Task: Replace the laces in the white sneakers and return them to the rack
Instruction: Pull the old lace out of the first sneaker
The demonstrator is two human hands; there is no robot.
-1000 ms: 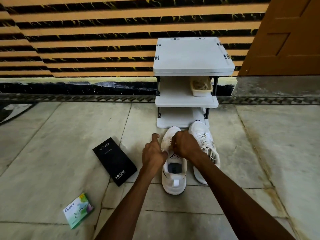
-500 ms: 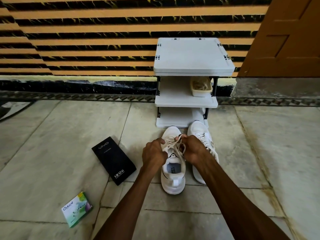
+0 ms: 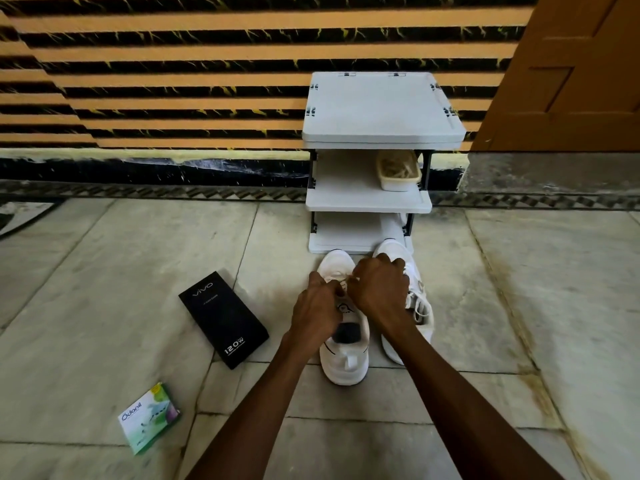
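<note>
Marble floor tiles carry a black box (image 3: 224,318) lettered "vivo" and "120W" and a green "Odonil" packet (image 3: 149,418), both left of two white sneakers (image 3: 343,355) before the white rack (image 3: 367,199). Left hand (image 3: 317,315) and right hand (image 3: 381,291) pinch laces (image 3: 341,282) over the nearer sneaker.

I see soft, even indoor light, dim and warm, faint shadows under the rack (image 3: 381,140) shelves, dull sheen on the floor (image 3: 104,306), wide-angle bowing at my edges, slight smear on the wall stripes (image 3: 173,64)
</note>
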